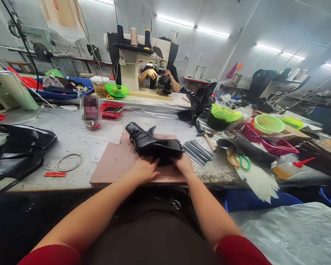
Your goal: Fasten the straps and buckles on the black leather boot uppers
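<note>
A black leather boot upper [153, 144] lies on its side on a pinkish-brown work board [113, 165], its wide opening facing me. My left hand [145, 168] is at the near left edge of the opening, with its fingers over the leather rim and its thumb low against the board side. At the right end of the opening, my right hand [183, 165] grips the edge, and its fingertips are partly hidden by the leather. Just right of the board lies a fan of dark strips with pale edges [198, 151]. A hammer [209, 141] rests behind them.
More black boot uppers stand at left [19, 151] and at back right [198, 105]. Scissors [239, 161], a glue bottle [288, 169] and a magenta basket [270, 141] are at right. A metal ring [69, 162] lies left. Across the table a person works at a sewing machine [138, 62].
</note>
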Available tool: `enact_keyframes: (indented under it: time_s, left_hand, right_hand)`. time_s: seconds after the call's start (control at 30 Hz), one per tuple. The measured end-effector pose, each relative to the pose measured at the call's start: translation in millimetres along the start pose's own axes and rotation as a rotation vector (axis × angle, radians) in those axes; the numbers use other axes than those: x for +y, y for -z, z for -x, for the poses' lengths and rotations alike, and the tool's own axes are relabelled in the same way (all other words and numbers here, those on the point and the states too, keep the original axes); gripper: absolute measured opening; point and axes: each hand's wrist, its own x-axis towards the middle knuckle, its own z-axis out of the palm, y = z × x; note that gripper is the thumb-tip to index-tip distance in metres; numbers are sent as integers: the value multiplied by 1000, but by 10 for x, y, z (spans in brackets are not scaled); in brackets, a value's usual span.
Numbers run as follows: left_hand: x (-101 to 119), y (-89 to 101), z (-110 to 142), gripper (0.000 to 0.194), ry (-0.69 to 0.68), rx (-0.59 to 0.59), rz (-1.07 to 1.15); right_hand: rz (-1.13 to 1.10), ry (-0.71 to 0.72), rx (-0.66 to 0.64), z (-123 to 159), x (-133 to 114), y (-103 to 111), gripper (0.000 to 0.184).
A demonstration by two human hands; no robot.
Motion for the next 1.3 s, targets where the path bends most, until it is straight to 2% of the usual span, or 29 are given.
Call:
enact_keyframes:
  time_s: [0.07,0.2,0.3,0.37,0.47,0.57,0.67,0.8,0.93,1.07,1.2,1.3]
  left_hand:
    - [17,15,-14,61,-10,-7,12]
    - [118,26,-117,68,-32,-11,66]
    - [222,9,-190,75,37,1,98]
    - [236,-17,-181,71,82,3,144]
    - [108,-61,-42,62,69,-23,219]
    - [-113,-72,198,59,0,-54,229]
    - [-235,-23,361,57,-42,-66,191]
    - [-132,80,246,50,-174,-67,143]
    - [58,106,-33,51,-106,-62,162]
    - [116,-9,-168,63,-79,3,171]
    - [56,-175,-174,74,-149,-27,213]
    - [20,-219,-172,82,-163,-49,231]
  right_hand:
    - [9,17,-9,-5,2,-4,20]
    - [32,70,-28,-12,-8,-46,17]
    - [36,107,-11,-66,14,-29,30]
    - [31,122,5,-103,22,28,36]
    - [38,199,-10,-101,-30,144,23]
    - [58,332,-110,-44,-140,221,7]
    - [43,394,-221,-48,-206,225,7]
    - [6,323,-274,-212,-144,185,9]
    - [-60,213,-390,-384,-51,155,3]
    - [-117,88,-464,-489,-15,114,5]
    - [-109,18,-466,-563,1,69,14]
    - [-64,10,-464,-582,-16,59,19]
